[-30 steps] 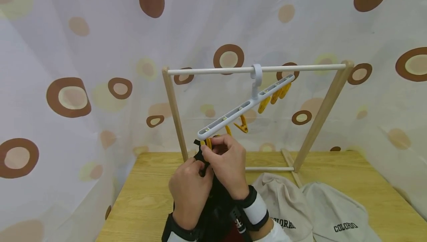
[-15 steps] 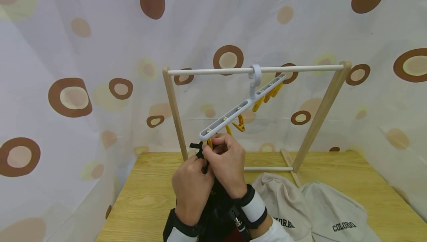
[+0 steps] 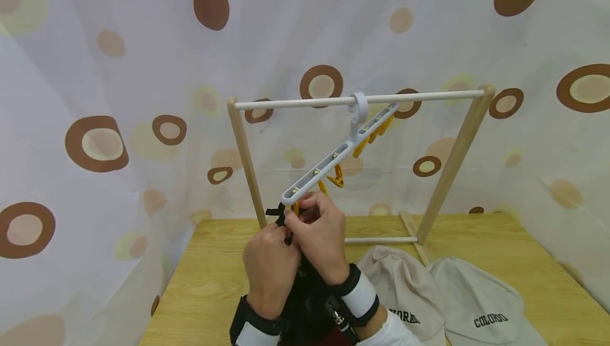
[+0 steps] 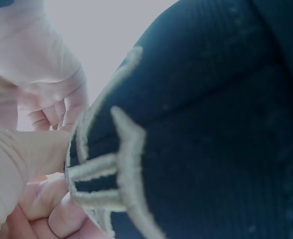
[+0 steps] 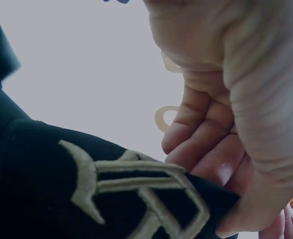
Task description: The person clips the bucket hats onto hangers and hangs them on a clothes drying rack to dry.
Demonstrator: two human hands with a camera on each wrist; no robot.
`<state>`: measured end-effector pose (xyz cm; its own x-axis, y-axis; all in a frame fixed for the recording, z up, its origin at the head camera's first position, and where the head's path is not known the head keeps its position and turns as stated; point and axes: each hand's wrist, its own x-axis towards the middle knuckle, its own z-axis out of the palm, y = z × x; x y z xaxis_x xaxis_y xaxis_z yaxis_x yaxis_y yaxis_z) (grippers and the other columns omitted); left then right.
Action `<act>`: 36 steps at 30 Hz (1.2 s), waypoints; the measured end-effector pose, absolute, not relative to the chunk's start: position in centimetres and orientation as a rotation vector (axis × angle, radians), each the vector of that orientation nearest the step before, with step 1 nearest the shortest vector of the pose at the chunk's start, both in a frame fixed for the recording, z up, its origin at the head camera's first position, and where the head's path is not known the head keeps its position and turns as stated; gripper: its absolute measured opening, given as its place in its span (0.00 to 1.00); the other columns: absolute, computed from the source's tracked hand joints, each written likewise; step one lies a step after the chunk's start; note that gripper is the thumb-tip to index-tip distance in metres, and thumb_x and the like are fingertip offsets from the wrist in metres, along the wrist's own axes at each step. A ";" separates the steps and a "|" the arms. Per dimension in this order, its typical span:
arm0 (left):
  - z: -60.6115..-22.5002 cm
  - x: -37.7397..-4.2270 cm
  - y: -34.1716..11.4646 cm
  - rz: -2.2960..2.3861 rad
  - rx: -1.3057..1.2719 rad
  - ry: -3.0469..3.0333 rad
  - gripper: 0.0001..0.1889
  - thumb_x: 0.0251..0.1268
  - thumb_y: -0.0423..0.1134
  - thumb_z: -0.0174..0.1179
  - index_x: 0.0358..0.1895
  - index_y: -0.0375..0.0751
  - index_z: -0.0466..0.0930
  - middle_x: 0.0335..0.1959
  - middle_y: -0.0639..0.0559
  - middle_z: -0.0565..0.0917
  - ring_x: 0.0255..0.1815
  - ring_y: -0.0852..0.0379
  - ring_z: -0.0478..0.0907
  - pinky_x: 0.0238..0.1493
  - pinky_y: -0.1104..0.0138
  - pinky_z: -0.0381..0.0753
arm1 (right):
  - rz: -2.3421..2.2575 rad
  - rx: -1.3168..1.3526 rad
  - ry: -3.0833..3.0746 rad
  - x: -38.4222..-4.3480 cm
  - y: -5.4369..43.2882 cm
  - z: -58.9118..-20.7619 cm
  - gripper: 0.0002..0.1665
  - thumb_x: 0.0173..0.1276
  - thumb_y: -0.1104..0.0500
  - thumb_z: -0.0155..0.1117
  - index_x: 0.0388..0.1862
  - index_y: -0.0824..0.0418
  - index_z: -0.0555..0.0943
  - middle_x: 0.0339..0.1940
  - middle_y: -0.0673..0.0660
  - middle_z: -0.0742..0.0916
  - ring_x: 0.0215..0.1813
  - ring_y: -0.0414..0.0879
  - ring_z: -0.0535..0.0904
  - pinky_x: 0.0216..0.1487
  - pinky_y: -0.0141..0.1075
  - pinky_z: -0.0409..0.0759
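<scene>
A black cap (image 3: 307, 303) hangs below both hands, mostly hidden by them. Its pale embroidered letter (image 4: 131, 149) shows large in the left wrist view. My left hand (image 3: 271, 272) grips the cap's edge, fingers curled under a strap. Just above and to the right, my right hand (image 3: 321, 234) pinches a yellow clothespin (image 3: 295, 208) at the near end of the white hanger (image 3: 324, 168). The black strap lies at this clothespin; whether its jaws bite the fabric cannot be told. Other yellow clothespins (image 3: 337, 177) hang along the hanger without a cap.
The hanger hooks over the white bar (image 3: 429, 97) of a wooden rack (image 3: 452, 166) on a wooden table (image 3: 205, 277). Two beige caps (image 3: 476, 298) with dark lettering lie on the right. A dotted curtain (image 3: 119, 187) stands behind.
The hanger has turned slightly, its far end swinging left, and the black strap now sticks out further left. Both hands keep their hold. The head view has shifted a little.
</scene>
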<state>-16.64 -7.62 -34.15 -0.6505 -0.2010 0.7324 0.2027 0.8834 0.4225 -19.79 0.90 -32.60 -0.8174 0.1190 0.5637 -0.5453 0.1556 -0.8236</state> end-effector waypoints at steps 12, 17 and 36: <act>-34.2 -16.5 -7.6 -0.549 -0.019 -2.182 0.10 0.48 0.28 0.68 0.14 0.38 0.82 0.09 0.53 0.67 0.11 0.63 0.58 0.18 0.74 0.49 | 1.658 0.441 -1.929 -19.9 0.7 -32.7 0.09 0.54 0.68 0.72 0.31 0.64 0.79 0.32 0.59 0.86 0.23 0.38 0.76 0.25 0.29 0.77; -34.1 -16.5 -7.8 -0.529 -0.031 -2.168 0.11 0.47 0.27 0.67 0.12 0.38 0.80 0.09 0.52 0.69 0.11 0.63 0.59 0.17 0.73 0.49 | 1.648 0.446 -1.938 -20.0 0.6 -32.7 0.09 0.54 0.68 0.72 0.30 0.64 0.79 0.30 0.59 0.86 0.23 0.38 0.76 0.26 0.29 0.77; -33.9 -16.9 -8.7 -0.538 -0.006 -2.176 0.10 0.52 0.30 0.67 0.16 0.36 0.81 0.10 0.50 0.68 0.11 0.62 0.57 0.17 0.73 0.50 | 1.670 0.509 -1.989 -20.0 0.1 -32.7 0.11 0.57 0.66 0.73 0.29 0.63 0.77 0.30 0.58 0.85 0.27 0.38 0.77 0.31 0.28 0.79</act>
